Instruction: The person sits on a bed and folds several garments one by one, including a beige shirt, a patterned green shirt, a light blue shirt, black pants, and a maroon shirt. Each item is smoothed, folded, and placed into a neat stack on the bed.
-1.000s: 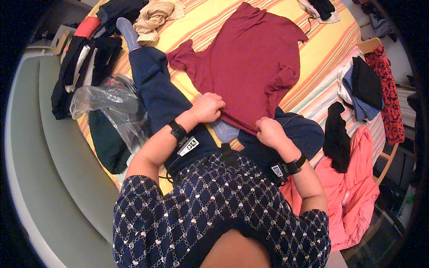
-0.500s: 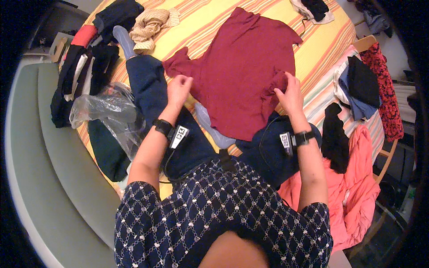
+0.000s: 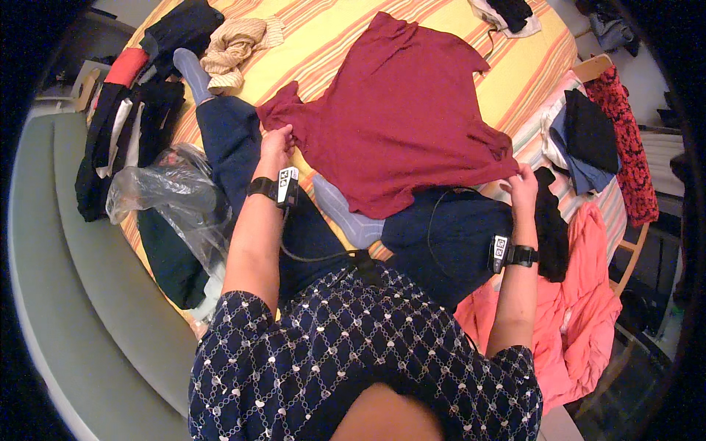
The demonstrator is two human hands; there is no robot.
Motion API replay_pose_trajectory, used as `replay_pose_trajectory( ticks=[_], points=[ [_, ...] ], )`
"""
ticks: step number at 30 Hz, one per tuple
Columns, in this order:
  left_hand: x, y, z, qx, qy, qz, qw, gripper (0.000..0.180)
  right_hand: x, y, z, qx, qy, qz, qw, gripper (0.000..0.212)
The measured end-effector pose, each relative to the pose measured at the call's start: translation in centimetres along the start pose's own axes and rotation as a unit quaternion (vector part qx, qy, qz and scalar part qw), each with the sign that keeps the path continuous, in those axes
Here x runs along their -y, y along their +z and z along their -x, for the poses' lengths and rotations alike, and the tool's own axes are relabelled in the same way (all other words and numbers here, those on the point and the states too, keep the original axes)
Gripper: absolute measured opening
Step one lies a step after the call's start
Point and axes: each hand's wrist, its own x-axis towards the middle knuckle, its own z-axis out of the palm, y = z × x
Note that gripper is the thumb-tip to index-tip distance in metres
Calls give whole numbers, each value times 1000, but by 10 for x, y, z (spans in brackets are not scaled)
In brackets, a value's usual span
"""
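Observation:
A maroon short-sleeved shirt (image 3: 401, 117) lies spread in front of me, partly over the striped bedcover and reaching my legs. The fingers of my left hand (image 3: 276, 147) are closed at the edge of its left sleeve. At the lower right, my right hand (image 3: 522, 189) pinches the end of the other sleeve, drawing it out sideways. Below the shirt's bottom edge, a grey-blue sock (image 3: 349, 217) shows on my foot between my dark blue trouser legs (image 3: 448, 235).
On the left lie a clear plastic bag (image 3: 173, 195), a stack of dark clothes (image 3: 132, 132) and a beige striped knit (image 3: 234, 48). Coral fabric (image 3: 577, 309), a black garment (image 3: 553, 228) and a folded pile (image 3: 592, 136) lie to the right. A grey-green padded panel (image 3: 95, 279) borders the left.
My right hand has moved right and toward me, pulling the bunched sleeve out flat. My left hand has shifted left to the other sleeve's edge.

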Motion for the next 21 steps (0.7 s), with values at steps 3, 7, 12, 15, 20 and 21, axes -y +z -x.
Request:
replay_pose_trajectory(
  ticks=[3,7,12,15,20,21],
  points=[
    [-3,-8,-1,0,41,166,985,18,-13,-9,7,7,103,-207,973,16],
    [-8,-21,8,20,28,242,970,21,-24,-8,-5,20,134,-153,979,17],
    [-6,-24,10,2,42,212,976,24,-34,1,-15,23,98,45,994,10],
    [-4,-25,2,-5,3,179,984,35,-40,4,-15,27,88,115,989,7],
    [-6,-23,-9,-20,17,175,984,49,-52,-7,-24,-3,29,199,980,11],
    [-8,-21,-11,-29,22,177,984,52,-55,-9,-30,-32,55,247,967,18]
  ],
)
